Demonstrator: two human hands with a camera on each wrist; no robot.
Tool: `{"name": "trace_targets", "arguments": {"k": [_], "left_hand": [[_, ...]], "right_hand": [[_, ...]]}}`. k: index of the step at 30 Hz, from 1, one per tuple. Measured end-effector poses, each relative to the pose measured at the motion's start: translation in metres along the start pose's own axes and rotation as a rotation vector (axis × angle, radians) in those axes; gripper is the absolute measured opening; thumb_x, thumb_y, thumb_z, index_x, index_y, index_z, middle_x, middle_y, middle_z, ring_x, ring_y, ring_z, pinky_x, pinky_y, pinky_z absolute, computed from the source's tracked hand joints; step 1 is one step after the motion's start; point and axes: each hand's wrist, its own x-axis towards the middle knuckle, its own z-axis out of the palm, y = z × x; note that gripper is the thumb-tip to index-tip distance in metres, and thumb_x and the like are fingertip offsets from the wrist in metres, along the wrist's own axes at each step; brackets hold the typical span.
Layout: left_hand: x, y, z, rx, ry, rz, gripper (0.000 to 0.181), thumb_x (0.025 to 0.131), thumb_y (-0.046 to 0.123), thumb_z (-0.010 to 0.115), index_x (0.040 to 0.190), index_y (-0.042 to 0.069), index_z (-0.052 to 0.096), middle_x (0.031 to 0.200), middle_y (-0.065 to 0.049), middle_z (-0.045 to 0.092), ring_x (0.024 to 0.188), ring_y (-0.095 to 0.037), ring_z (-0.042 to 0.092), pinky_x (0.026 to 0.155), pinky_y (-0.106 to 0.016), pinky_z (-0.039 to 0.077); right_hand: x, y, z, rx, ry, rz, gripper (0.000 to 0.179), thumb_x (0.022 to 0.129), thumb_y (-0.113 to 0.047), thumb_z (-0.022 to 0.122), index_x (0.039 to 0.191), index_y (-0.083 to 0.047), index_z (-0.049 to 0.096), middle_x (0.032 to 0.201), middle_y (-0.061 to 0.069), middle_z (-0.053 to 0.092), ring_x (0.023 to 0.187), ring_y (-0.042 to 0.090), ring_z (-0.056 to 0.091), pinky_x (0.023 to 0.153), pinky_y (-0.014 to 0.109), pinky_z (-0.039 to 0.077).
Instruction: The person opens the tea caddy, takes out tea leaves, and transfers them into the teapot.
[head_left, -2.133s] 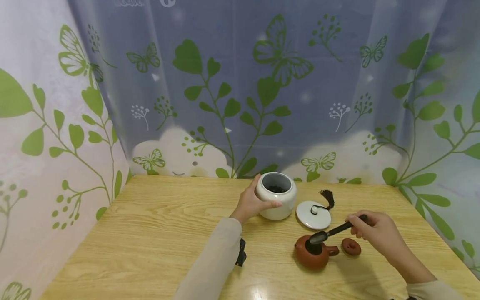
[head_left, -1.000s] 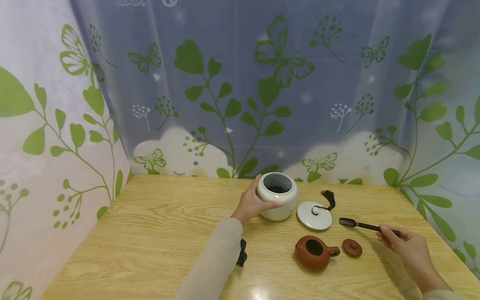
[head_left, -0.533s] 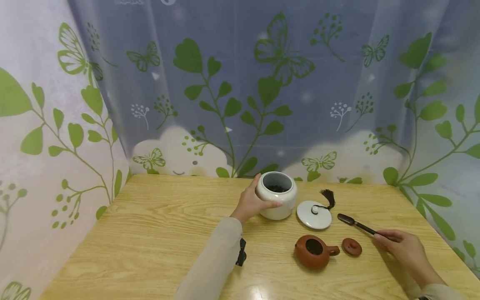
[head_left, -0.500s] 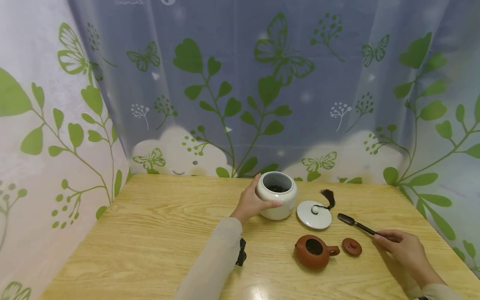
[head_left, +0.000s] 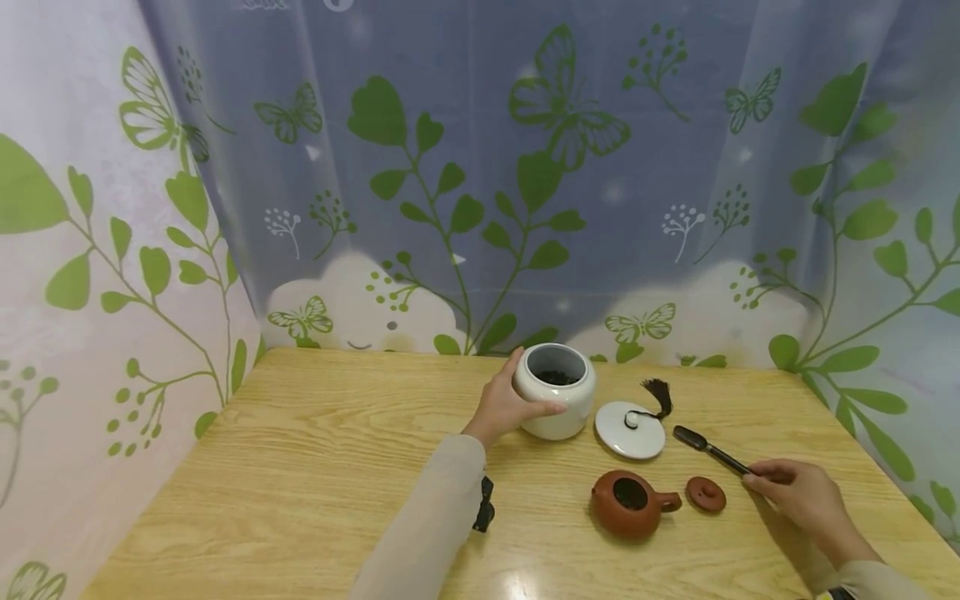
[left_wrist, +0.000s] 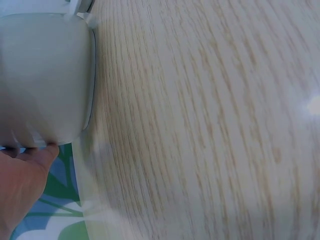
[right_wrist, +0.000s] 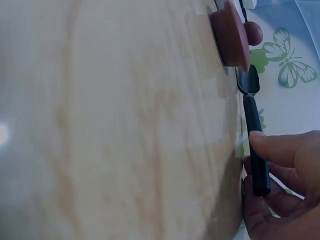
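My left hand (head_left: 504,407) grips the white ceramic jar (head_left: 561,419) from its left side, thumb across the front. The jar stands upright without its lid, dark tea leaves showing inside. At the right, my right hand (head_left: 806,498) pinches the black handle of a tea scoop (head_left: 723,457) between thumb and fingers. The scoop lies low over the tabletop, its head pointing to the back left; whether it touches the wood I cannot tell. An uncovered reddish-brown clay teapot (head_left: 624,518) stands in front of the jar, with dark contents in its opening.
The white jar lid (head_left: 628,442), with a knob and a black tassel (head_left: 657,397), lies right of the jar. Close to the teapot's handle lies the small clay teapot lid (head_left: 706,494). A patterned curtain (head_left: 480,208) hangs behind the wooden table (head_left: 337,467).
My right hand has taken the tea scoop from the teapot's opening rightward and down close to the table, with its head turned toward the back left. My left hand has stayed on the jar.
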Motion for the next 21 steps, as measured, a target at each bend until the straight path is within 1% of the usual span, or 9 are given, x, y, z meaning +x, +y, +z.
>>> {"name": "trace_targets", "arguments": {"k": [4, 11, 15, 21], "left_hand": [[-0.0004, 0.0005, 0.0001, 0.001, -0.004, 0.002, 0.115, 0.065, 0.040, 0.089, 0.155, 0.021, 0.019, 0.150, -0.007, 0.039, 0.134, -0.029, 0.040, 0.109, -0.048, 0.034], [0.0007, 0.0007, 0.0007, 0.004, 0.000, 0.011, 0.115, 0.065, 0.039, 0.089, 0.155, 0.020, 0.019, 0.149, -0.007, 0.040, 0.134, -0.029, 0.041, 0.109, -0.048, 0.034], [0.0005, 0.0002, 0.0009, 0.001, -0.003, 0.004, 0.116, 0.065, 0.039, 0.089, 0.155, 0.021, 0.018, 0.150, -0.006, 0.039, 0.135, -0.028, 0.040, 0.109, -0.048, 0.033], [-0.0013, -0.0018, 0.0009, -0.015, -0.007, 0.039, 0.116, 0.067, 0.041, 0.087, 0.155, 0.019, 0.016, 0.150, -0.009, 0.038, 0.134, -0.031, 0.040, 0.108, -0.050, 0.034]], "right_hand": [[-0.0009, 0.0001, 0.0009, -0.007, -0.001, -0.001, 0.042, 0.088, -0.033, 0.070, 0.106, 0.004, 0.069, 0.099, 0.020, 0.070, 0.085, 0.027, 0.063, 0.065, 0.030, 0.046], [-0.0013, 0.0008, 0.0016, -0.008, -0.006, -0.013, 0.041, 0.088, -0.033, 0.070, 0.105, 0.004, 0.070, 0.094, 0.017, 0.071, 0.079, 0.016, 0.060, 0.060, 0.027, 0.045], [-0.0010, 0.0010, 0.0023, -0.013, -0.003, -0.020, 0.040, 0.088, -0.033, 0.070, 0.105, 0.004, 0.070, 0.093, 0.016, 0.071, 0.078, 0.014, 0.058, 0.060, 0.026, 0.043], [-0.0002, 0.0005, 0.0020, -0.003, -0.015, -0.011, 0.041, 0.088, -0.033, 0.070, 0.106, 0.004, 0.069, 0.094, 0.016, 0.071, 0.079, 0.015, 0.059, 0.060, 0.027, 0.045]]}}
